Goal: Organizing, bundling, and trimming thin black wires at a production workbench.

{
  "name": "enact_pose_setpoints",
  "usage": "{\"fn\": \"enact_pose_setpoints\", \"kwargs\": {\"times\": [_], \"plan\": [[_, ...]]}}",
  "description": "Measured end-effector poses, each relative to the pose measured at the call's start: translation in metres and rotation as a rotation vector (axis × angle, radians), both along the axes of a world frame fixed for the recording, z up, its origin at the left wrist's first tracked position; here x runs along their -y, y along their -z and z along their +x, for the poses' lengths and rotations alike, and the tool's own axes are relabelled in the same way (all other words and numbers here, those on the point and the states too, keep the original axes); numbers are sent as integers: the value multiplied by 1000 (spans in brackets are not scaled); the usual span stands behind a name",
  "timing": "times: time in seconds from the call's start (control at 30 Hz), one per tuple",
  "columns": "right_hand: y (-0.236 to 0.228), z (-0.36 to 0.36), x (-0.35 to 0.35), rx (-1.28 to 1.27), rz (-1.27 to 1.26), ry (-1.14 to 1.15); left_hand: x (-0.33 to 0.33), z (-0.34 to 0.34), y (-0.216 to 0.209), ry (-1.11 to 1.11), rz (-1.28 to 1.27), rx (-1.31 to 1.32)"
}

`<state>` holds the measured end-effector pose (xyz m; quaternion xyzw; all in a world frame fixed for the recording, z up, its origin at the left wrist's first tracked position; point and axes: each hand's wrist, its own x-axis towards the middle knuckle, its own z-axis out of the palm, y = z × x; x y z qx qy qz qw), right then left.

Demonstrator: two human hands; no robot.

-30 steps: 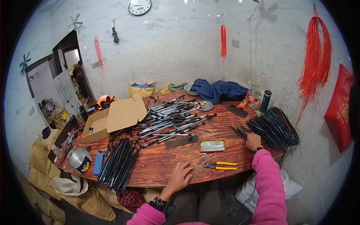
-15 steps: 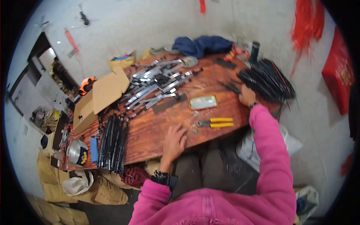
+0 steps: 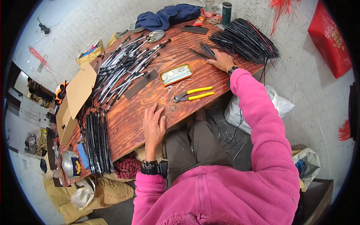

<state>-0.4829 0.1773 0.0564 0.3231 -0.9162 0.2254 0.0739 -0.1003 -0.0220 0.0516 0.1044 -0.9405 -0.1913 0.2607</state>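
The view had tilted down, but work stayed at one o'clock: right hand point(image 3: 222, 61) at thin black strips point(image 3: 207, 50), pinching or not I couldn't tell; left hand point(image 3: 154, 123) lay loosely spread at eight o'clock

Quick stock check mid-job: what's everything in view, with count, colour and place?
Table: one, reddish-brown, centre
Dark sticks: a few, blackish, at right hand's fingers
Right rod pile: uncounted, black, table's right end
Left rod bundle: uncounted, black, table's left front
Silver rods: many, silver-black, table's back left
Pliers: one, yellow-handled, near front edge
Tin: one, yellow-rimmed, behind pliers
Strip: one, dark, left of tin
Box: one, brown, left
Phone: one, black, back
Bottle: one, dark green, back right
Cloth: one, navy, far edge
Can: one, silver-blue, left end
Sleeves: two, pink, front
Left hand: one, bare, on table
Right hand: one, bare, by right pile
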Motion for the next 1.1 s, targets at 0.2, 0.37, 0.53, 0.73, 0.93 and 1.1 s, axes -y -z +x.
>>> {"fn": "enact_pose_setpoints", "kwargs": {"times": [0.2, 0.37, 0.53, 0.73, 0.93, 1.1], "plan": [[-32, -12, -3, 40, -77, 40, 1, 1, 3, -5, 6, 14], [-45, -41, -8, -124, -107, 65, -1, -3, 0, -24, -21, -5], [-34, -37, -11, -133, -150, 119, -1, -3, 2, -29, -31, -18], [-46, -13, -2, -127, -162, 142, -1, -1, 1, -44, -62, -23], [-2, -1, 7, -280, 115, -71, -3, -5, 2, -44, -64, -31], [-18, 8, 30, -76, 348, -4, 0, 0, 3, -46, -45, -29]]}}
